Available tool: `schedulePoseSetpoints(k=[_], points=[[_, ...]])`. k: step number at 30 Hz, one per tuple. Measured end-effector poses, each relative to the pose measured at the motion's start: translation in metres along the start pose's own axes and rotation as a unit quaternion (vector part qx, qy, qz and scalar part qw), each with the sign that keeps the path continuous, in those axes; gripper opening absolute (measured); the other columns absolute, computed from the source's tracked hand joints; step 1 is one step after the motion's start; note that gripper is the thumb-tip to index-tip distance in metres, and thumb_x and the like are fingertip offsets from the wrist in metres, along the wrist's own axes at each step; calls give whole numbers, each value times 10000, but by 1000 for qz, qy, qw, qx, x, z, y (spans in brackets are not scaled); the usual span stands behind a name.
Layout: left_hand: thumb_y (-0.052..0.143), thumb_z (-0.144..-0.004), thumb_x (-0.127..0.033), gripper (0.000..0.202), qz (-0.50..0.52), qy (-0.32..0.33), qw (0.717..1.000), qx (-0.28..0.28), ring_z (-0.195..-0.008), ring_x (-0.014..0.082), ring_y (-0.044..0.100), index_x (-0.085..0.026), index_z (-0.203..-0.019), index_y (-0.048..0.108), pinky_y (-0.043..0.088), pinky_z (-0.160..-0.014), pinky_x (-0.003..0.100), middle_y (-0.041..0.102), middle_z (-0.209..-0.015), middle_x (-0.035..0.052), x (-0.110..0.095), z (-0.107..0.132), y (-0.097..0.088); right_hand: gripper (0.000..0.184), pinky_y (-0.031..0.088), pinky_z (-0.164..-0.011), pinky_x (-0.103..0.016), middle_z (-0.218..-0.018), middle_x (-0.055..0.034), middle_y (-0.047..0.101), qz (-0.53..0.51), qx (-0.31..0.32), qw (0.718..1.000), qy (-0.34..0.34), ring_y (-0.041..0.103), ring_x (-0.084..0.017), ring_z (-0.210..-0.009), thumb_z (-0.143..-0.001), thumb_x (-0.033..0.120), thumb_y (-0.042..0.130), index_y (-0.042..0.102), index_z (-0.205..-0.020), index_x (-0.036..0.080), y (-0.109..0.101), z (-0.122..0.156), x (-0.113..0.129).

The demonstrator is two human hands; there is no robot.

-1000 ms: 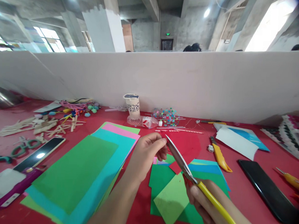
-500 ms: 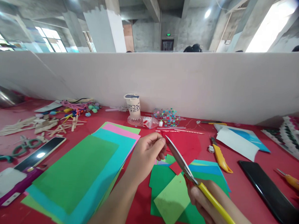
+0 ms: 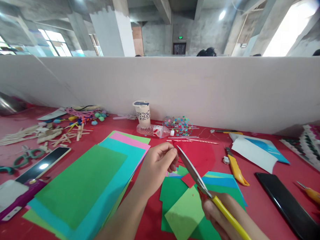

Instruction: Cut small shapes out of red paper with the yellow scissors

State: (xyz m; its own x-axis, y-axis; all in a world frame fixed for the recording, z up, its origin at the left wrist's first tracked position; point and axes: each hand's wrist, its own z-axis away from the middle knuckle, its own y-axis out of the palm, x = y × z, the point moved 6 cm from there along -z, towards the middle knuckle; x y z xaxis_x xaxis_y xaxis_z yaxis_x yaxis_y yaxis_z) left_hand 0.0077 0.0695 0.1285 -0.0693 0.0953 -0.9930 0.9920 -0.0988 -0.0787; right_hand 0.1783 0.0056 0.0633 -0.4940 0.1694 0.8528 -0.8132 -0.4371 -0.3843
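Note:
My right hand (image 3: 221, 211) is closed around scissors (image 3: 193, 172) with yellow handles, the blades slanting up to the left. Their tips end close to my left hand (image 3: 160, 160), whose thumb and fingers are pinched together; whatever lies between them is hidden or too small to make out. Behind the blades is red paper (image 3: 200, 154), hard to tell from the red table. Below the hands, a light green paper square (image 3: 185, 213) lies on darker green paper (image 3: 170, 190), with blue sheets (image 3: 223, 181) partly under it.
Stacked coloured sheets (image 3: 84, 177) lie at the left, near a phone (image 3: 47, 161) and wooden sticks (image 3: 20, 134). A plastic bottle (image 3: 151, 130) and a cup (image 3: 142, 112) stand near the white partition (image 3: 161, 85). At the right are a yellow cutter (image 3: 235, 168) and a black phone (image 3: 283, 204).

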Motion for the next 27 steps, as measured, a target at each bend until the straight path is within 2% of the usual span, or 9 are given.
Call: schedulePoseSetpoints(k=[16,22,27], points=[[482,-888,-290,248,1,-8,1000,1,-532,96,508,-178,-671,527,405,-530,218,537,-591,-32,1,0,0,634,256,-405,-216,-565,63,339,-30,-22,999,6,295,-108,-484,-686,868,356,375,-645,236,-3,4,1],[481,-892,-293,251,7,-7,1000,3,-528,95,506,-177,-675,532,404,-526,217,535,-594,-33,0,0,1,644,284,-412,-222,-581,54,364,-17,-17,1000,4,341,-114,-497,-681,871,361,395,-629,230,-4,4,0],[498,-887,-330,233,22,-6,1000,4,-537,106,516,-175,-728,567,413,-528,222,550,-604,-24,0,0,3,673,283,-418,-218,-590,59,358,-41,-53,998,17,348,-112,-491,-638,888,389,455,-704,222,-8,5,-2]])
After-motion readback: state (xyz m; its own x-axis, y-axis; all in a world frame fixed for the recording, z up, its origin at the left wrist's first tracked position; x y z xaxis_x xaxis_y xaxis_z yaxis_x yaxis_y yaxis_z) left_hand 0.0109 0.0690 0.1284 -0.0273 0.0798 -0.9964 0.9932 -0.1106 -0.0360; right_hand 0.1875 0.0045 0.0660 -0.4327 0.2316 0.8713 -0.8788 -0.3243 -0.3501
